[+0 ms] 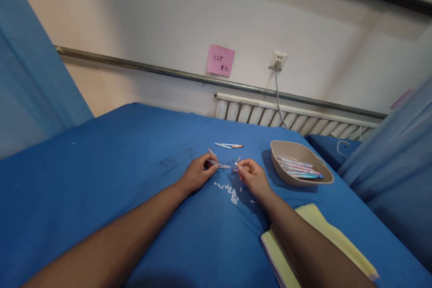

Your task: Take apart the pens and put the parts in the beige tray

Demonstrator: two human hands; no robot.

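Note:
My left hand (197, 173) rests on the blue cloth and pinches a pale, translucent pen barrel (219, 164) that points right. My right hand (253, 175) is closed on a thin pen part with a white tip (235, 162), held close to the barrel's end. Between the hands, slightly nearer me, lies a scatter of small white bits (231, 192). Just beyond the hands lie two more pen pieces, one light blue (222, 146) and one with an orange end (235, 146).
A beige oval tray (280, 164) holding several pens stands to the right of my right hand. A yellow-covered notebook (324, 229) lies under my right forearm. Blue curtains hang at both sides; a radiator, wall socket and pink note are behind.

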